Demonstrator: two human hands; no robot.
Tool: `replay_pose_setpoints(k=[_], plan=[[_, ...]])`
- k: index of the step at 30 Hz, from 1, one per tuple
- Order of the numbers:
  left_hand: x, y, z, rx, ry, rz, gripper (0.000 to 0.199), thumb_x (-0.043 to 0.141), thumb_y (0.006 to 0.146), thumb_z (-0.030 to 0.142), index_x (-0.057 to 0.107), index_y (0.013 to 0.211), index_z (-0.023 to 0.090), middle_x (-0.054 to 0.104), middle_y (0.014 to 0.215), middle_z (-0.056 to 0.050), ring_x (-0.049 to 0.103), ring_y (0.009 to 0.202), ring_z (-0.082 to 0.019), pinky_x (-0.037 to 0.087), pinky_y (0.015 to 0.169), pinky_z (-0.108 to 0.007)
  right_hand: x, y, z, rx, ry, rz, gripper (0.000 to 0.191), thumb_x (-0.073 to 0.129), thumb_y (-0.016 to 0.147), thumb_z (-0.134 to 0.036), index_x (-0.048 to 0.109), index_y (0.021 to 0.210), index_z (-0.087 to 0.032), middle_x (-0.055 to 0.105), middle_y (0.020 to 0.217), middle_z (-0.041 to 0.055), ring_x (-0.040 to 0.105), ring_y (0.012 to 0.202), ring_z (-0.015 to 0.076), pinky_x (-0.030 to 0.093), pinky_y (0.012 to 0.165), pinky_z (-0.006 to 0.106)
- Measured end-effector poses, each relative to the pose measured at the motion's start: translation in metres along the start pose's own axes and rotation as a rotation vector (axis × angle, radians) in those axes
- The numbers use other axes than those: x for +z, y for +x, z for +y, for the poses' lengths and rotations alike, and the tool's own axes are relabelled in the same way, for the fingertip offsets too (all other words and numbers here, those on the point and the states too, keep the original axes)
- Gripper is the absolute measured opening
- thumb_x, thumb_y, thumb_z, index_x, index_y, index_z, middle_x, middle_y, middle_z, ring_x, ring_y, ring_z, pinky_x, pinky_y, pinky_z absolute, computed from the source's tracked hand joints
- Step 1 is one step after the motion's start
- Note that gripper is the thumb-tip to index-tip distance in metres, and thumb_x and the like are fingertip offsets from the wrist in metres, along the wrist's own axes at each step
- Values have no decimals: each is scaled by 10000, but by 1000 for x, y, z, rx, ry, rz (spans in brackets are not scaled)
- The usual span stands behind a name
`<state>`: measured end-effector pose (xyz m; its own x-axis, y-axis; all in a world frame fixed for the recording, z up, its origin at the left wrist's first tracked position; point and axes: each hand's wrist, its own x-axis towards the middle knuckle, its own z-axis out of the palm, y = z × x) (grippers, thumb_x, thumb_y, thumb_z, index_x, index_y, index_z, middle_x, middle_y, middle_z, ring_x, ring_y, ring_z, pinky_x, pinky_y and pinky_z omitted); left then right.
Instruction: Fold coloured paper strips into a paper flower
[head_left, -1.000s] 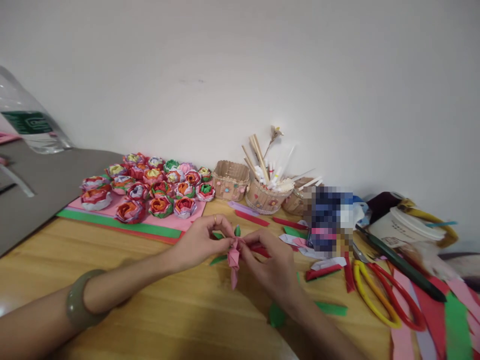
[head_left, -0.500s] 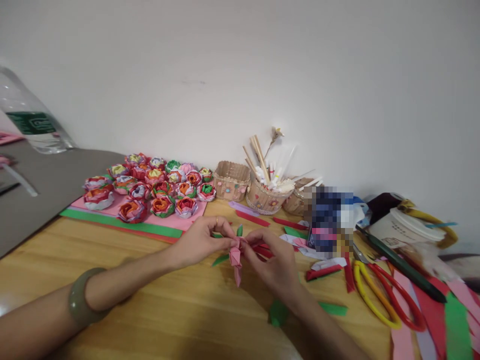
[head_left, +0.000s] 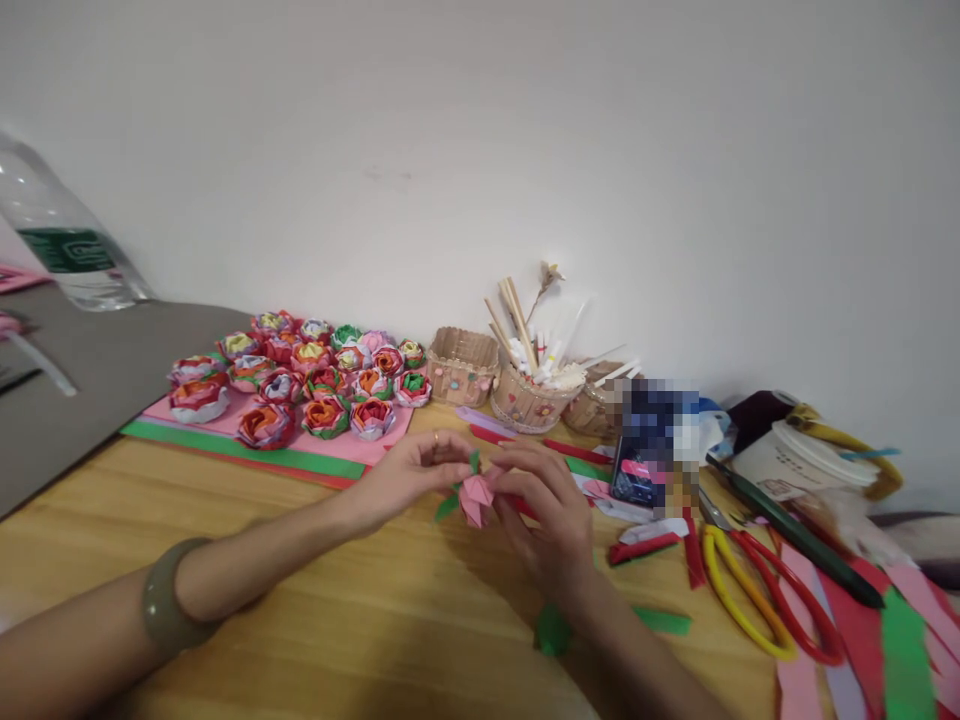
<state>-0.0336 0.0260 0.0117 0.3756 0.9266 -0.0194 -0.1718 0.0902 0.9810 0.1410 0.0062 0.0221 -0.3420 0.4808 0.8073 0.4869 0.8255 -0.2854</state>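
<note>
Between both hands, above the wooden table (head_left: 300, 580), is a folded pink paper piece (head_left: 475, 500) with green paper tips (head_left: 474, 460) at its top and left. My left hand (head_left: 412, 475) pinches it from the left between thumb and fingers. From the right, the curled fingers of my right hand (head_left: 547, 515) close on the pink folds, and the fingertips partly hide them. Folded red paper strips lie behind my right hand.
Several folded paper flowers (head_left: 326, 415) sit on stacked coloured paper (head_left: 262, 455) at left. Decorated baskets (head_left: 463, 370) stand by the wall, one holding sticks. At right are a phone (head_left: 637, 475), scissors (head_left: 750, 590), a dark green cutter-like tool (head_left: 802, 540) and a white tub (head_left: 802, 465).
My right hand has turned and its fingers have curled further over the pink paper. The pointed pink end that hung down no longer shows.
</note>
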Motion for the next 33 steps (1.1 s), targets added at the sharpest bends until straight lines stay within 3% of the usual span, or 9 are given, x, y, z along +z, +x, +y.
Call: replay_pose_setpoints(k=[3,8,13,17,20,26,33], plan=[[-2,1,3,160,119,132,147,678,656,244,590,734,156,595,706,6,537,673,-130,420,659,-255,-1,0,-1,156,2,11,159,523,771,-70,583,841,-199,611,913,74,568,887,190,459,768,345],[-1,-2,3,292,303,175,64,584,750,224,570,755,162,591,764,-14,545,747,-153,417,711,-277,0,3,0,553,73,-58,129,472,834,-233,592,806,-195,593,814,46,537,807,193,415,727,332],[1,-5,-6,377,402,212,50,490,825,217,519,824,176,550,816,-15,523,775,-147,416,718,-271,6,4,0,839,523,-303,326,462,822,-434,516,627,-179,483,586,-18,456,561,122,357,529,240],[1,-6,-9,414,483,157,124,474,833,171,538,938,190,572,922,-36,525,859,-156,416,763,-278,8,3,-2,1006,758,-252,332,578,734,-463,523,602,-163,452,550,-40,391,500,80,291,466,204],[1,-5,-8,473,534,132,118,472,829,148,573,872,191,595,905,-37,525,883,-161,405,791,-286,9,3,-3,1160,858,-234,323,630,684,-453,538,597,-156,489,543,-35,400,469,67,278,439,191],[6,-5,-5,374,450,273,80,492,812,211,566,828,183,600,828,-27,538,799,-167,419,733,-287,11,4,-6,1214,842,-241,312,644,650,-417,516,540,-155,476,488,-48,384,408,47,273,389,177],[10,-6,-4,312,369,309,105,470,805,256,516,746,182,511,731,3,484,723,-150,388,681,-263,15,6,-7,1226,807,-246,295,623,629,-392,476,505,-168,411,419,-80,321,345,29,242,333,164]])
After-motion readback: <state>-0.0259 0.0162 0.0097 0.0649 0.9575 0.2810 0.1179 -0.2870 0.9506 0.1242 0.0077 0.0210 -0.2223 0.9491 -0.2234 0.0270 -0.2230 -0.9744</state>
